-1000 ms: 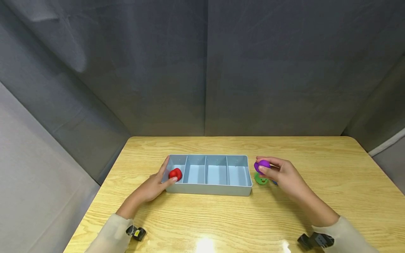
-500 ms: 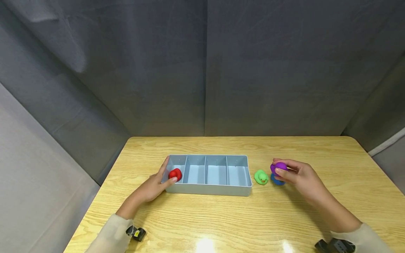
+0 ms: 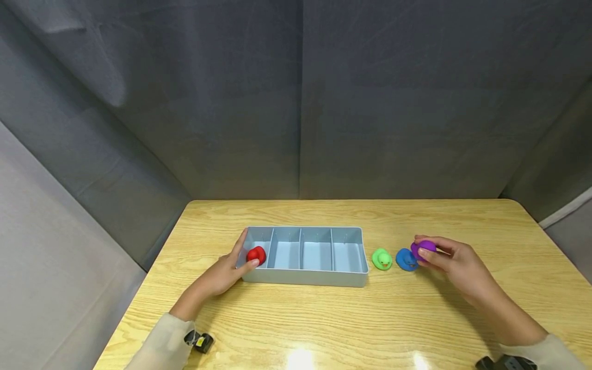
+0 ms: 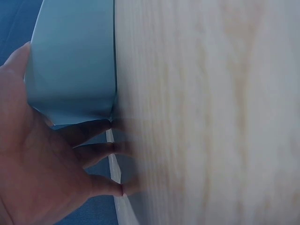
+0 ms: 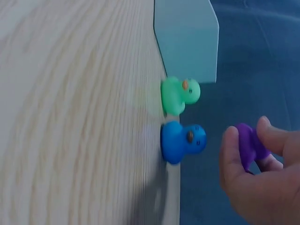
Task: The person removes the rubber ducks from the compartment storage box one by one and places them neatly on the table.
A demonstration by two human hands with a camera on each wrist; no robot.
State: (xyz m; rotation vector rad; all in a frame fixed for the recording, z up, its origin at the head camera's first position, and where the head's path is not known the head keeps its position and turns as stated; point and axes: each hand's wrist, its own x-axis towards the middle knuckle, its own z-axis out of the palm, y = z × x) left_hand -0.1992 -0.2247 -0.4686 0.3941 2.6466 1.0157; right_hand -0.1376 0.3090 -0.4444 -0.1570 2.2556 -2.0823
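Note:
My right hand pinches a purple rubber duck between thumb and fingers. The right wrist view shows this purple duck held up off the table. Just left of it a blue rubber duck sits on the table, then a green rubber duck. My left hand lies against the left end of a grey-blue divided tray, fingers spread and fairly straight, thumb at the near rim. In the left wrist view its lower fingertips reach the table beside the tray. A red rubber duck sits in the leftmost compartment.
The wooden table carries everything; its far edge meets a grey curtain. Each wrist wears a small black camera, such as the left camera. The tray's right end stands close to the green duck.
My right hand has moved right with the purple duck, from over the green duck, past the blue duck, to its right side, uncovering both. The left hand and tray have stayed put.

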